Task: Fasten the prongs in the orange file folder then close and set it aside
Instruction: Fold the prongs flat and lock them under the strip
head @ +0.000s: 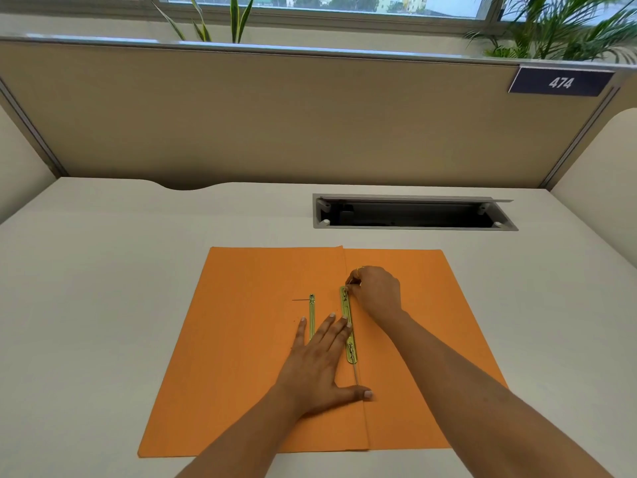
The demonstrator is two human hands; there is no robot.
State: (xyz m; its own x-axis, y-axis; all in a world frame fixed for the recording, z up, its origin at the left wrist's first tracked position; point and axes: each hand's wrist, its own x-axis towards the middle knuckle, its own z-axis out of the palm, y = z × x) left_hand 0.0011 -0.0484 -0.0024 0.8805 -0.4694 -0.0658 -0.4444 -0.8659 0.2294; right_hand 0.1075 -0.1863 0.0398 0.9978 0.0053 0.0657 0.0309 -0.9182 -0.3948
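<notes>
orange file folder lies open and flat on the white desk, near the front edge and roughly central, its fold line running front to back. a brass fastener bar sits along the fold, on the right leaf side. a thin prong projects from the bar's near end toward the front edge of the desk. a second, narrower brass strip lies loose on the left leaf, parallel to the bar and just beside it.

left hand is spread flat, palm down, on the folder; fingers extended, covering the near part of the narrow strip, with fingertips touching the bar's middle and the thumb lying across the fold by the prong tip. it grips nothing.

right hand is curled at the bar's far end, fingertips pinched on a thin prong there. a ring shows on one finger.

an open cable tray is recessed toward the desk's back right.
</notes>
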